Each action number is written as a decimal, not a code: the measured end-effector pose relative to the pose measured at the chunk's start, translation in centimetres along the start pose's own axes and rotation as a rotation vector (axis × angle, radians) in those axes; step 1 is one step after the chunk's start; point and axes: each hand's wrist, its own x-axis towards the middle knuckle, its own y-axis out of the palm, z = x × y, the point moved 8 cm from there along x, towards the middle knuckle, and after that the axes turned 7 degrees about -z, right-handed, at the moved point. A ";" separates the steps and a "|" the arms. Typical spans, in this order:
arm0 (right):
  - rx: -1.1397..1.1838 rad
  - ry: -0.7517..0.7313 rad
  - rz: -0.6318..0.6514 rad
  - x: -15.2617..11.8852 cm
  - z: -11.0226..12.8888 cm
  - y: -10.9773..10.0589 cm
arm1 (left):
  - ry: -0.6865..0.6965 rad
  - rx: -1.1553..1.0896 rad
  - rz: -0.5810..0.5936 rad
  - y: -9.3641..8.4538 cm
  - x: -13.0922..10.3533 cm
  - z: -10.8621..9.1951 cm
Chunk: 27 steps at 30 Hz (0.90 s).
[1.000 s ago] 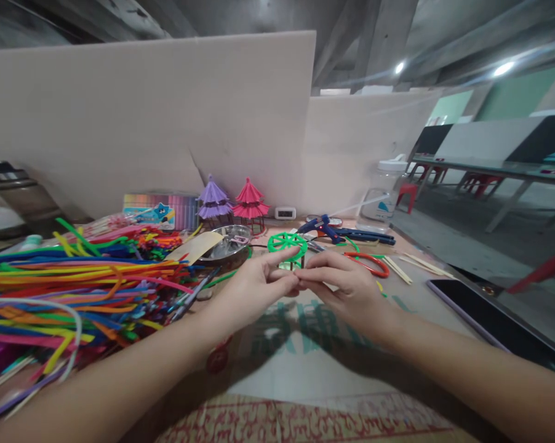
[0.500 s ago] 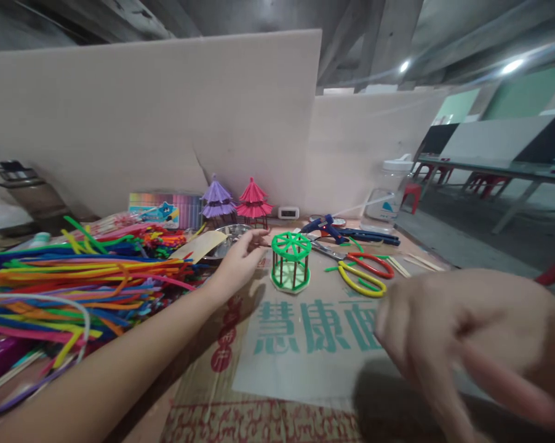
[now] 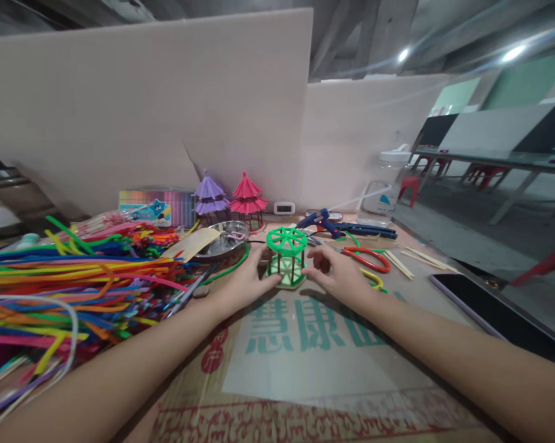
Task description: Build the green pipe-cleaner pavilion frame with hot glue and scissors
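A small green pipe-cleaner pavilion frame (image 3: 287, 242) stands upright on the work surface, with a spoked ring on top, dark posts and a pale green base. My left hand (image 3: 254, 274) is curled against its left side, thumb at the front of the base. From the right, my right hand (image 3: 330, 271) holds it with bent fingers, thumb tip at the base edge. Red-and-yellow-handled scissors (image 3: 367, 259) lie just beyond my right hand, partly hidden by it. Behind the frame is a blue glue gun (image 3: 321, 223).
Bundles of colored pipe cleaners (image 3: 74, 277) cover the left side. A metal bowl (image 3: 240, 243), purple pavilion (image 3: 210, 195), pink pavilion (image 3: 248, 195), small digital clock (image 3: 284, 208) and plastic jug (image 3: 383, 191) stand behind. Wooden sticks (image 3: 427, 259) and a phone (image 3: 499, 311) lie at right.
My right hand has swung from the near right to the frame's right side. My left hand has closed in on its left side. The phone has come into sight.
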 end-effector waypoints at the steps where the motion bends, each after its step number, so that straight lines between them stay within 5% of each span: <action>1: -0.002 -0.007 0.006 -0.2 -0.1 0.2 | 0.014 0.015 -0.010 0.0 0.0 -0.1; 14: 0.002 -0.182 -0.159 -0.9 1.9 -1.6 | 0.230 0.370 -0.153 -0.9 -0.5 -2.1; 27: 0.241 0.104 -0.203 0.2 -1.0 -2.1 | 0.083 0.144 -0.106 -0.8 -0.2 -1.0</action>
